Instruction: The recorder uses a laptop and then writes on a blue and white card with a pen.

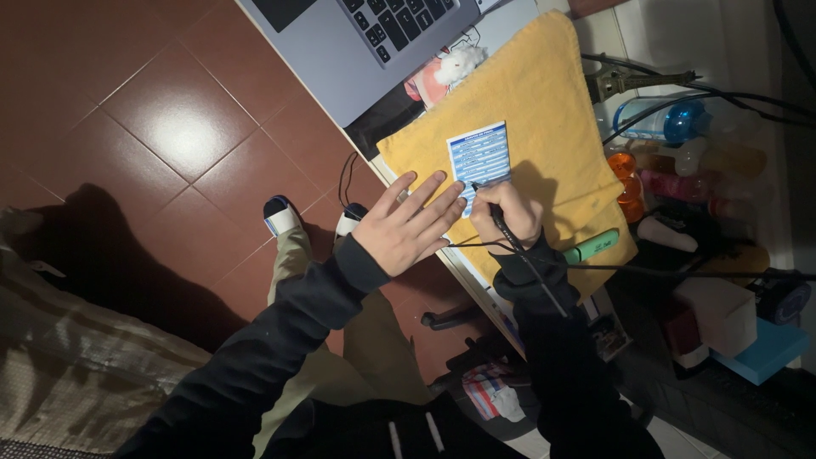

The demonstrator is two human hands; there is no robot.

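On the yellow towel [544, 93], the blue card [480, 155] stands upright.

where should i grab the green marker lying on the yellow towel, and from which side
Pinch the green marker across its barrel near the middle, coming straight down from above. It lies flat on the yellow towel, nearly level in the frame, with free space along both long sides. The right hand and a black cable sit close, so stay mid-barrel.
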